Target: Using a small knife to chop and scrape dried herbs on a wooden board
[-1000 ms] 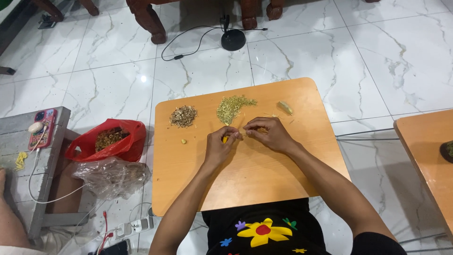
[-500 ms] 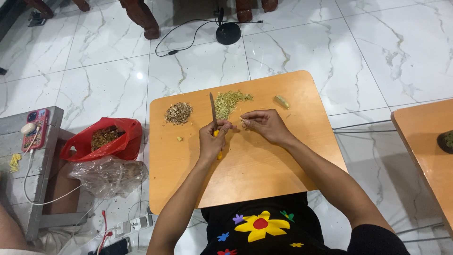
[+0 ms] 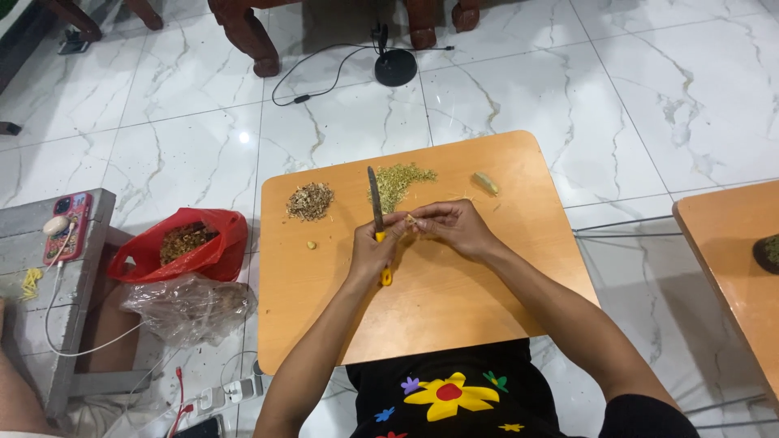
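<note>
On the table [image 3: 487,308], the left hand [image 3: 372,253] grips a yellow-handled knife [image 3: 376,219], blade pointing away. Just right of the blade, the right hand [image 3: 454,227] has its fingers [image 3: 422,217] pinching a small clove [image 3: 411,219]. Beyond the blade lie a green pile [image 3: 399,178] and a brown pile [image 3: 309,200].

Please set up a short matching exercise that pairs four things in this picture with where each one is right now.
Things:
1. knife
2. brown pile
3. red bag
4. phone

Places:
A. on the floor, left of the wooden table
B. on the grey bench at the far left
C. in the left hand, blade pointing away from the person
D. on the table, left of the greenish pile

Pairs: 1-C, 2-D, 3-A, 4-B
</note>
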